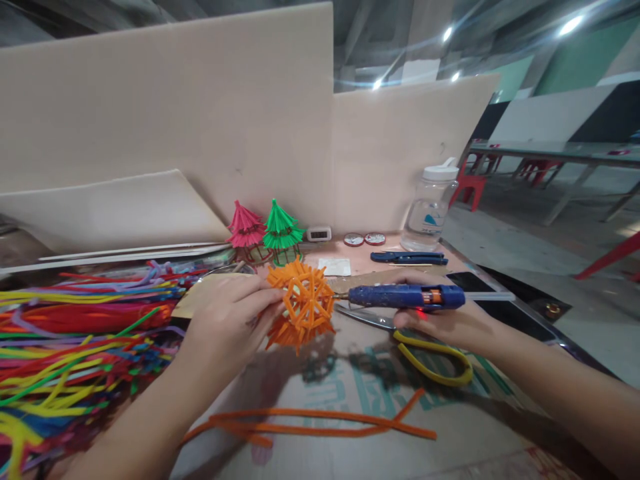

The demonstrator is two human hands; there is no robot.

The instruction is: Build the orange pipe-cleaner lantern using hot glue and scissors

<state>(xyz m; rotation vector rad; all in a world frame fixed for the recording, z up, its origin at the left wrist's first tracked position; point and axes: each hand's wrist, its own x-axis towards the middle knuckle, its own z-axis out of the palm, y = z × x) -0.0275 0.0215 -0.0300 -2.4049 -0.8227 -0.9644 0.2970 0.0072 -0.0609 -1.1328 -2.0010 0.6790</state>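
My left hand pinches the left side of a spiky orange ball built from short pipe cleaner pieces, holding it above the table. My right hand is wrapped round a blue glue gun, whose red light glows. The gun's nozzle points left and meets or nearly meets the ball's right side; I cannot tell if they touch. Below the gun lie scissors with yellow handles, partly hidden by my right hand. Loose orange pipe cleaners lie on the table in front.
Many coloured pipe cleaners are heaped at the left. Behind the ball stand a pink roofed model and a green one. A water bottle, blue-handled cutters and a dark phone-like slab are at the right. Tall boards close off the back.
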